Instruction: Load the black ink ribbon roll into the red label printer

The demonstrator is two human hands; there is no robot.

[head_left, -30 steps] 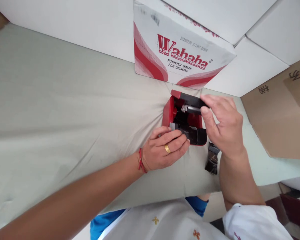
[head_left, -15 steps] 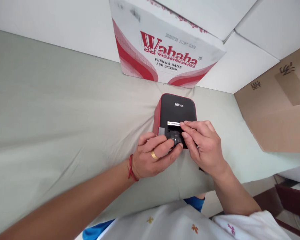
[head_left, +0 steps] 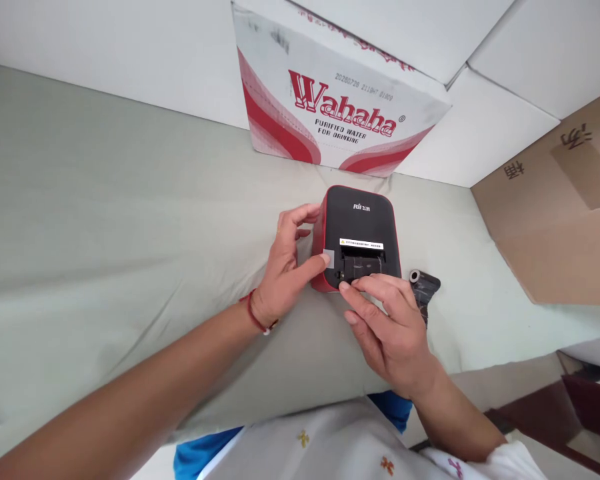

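A black label printer with red sides rests on the cloth-covered surface, a white warning strip across its top. In the slot below the strip lies a dark, shiny film. My left hand grips the printer's left side, thumb on the grey tab and fingers along the red side. Outstretched fingertips of my right hand rest at the printer's front edge, the thumb apart below. Just right of the printer lies a small black roll with a pale hollow core, partly hidden by my right hand.
Behind the printer stands a white and red water carton against white wall panels. A brown cardboard box is at the right. Pale green cloth covers the surface, whose front edge runs close to my body.
My left hand has moved from the slot to the printer's left side. The right hand has shifted down to the front edge. The slot's film and the black roll show more fully.
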